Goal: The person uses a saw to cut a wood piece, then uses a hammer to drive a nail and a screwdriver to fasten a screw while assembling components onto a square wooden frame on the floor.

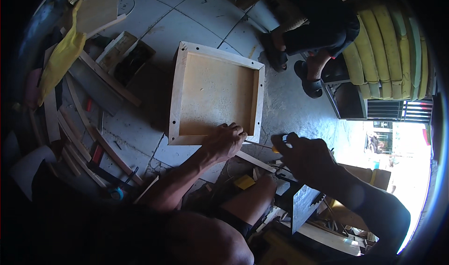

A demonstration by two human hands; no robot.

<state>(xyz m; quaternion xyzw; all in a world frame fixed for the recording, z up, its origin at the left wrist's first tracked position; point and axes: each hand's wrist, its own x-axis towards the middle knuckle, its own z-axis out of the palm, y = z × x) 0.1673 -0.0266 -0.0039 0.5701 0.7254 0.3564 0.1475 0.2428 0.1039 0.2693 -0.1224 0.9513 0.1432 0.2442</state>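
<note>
A shallow square wooden box [220, 89] with a pale raised rim lies in the middle, dark holes dotted along its rim. Over its near rim, right of the middle, my left hand [223, 141] is closed, the fingertips bunched; what they pinch is hidden. Closed around the yellow handle of a screwdriver [258, 145], my right hand [306, 157] is just right of the box. The thin shaft runs left toward my left fingers, and its tip cannot be made out.
At the upper right a person [318, 31] sits beside stacked yellow-green padded strips [386, 52]. A handsaw blade [304, 206] stands near my right forearm. Curved wooden strips [77, 103] and a yellow cloth-like piece [63, 52] crowd the left. An open tool case [126, 54] lies behind them.
</note>
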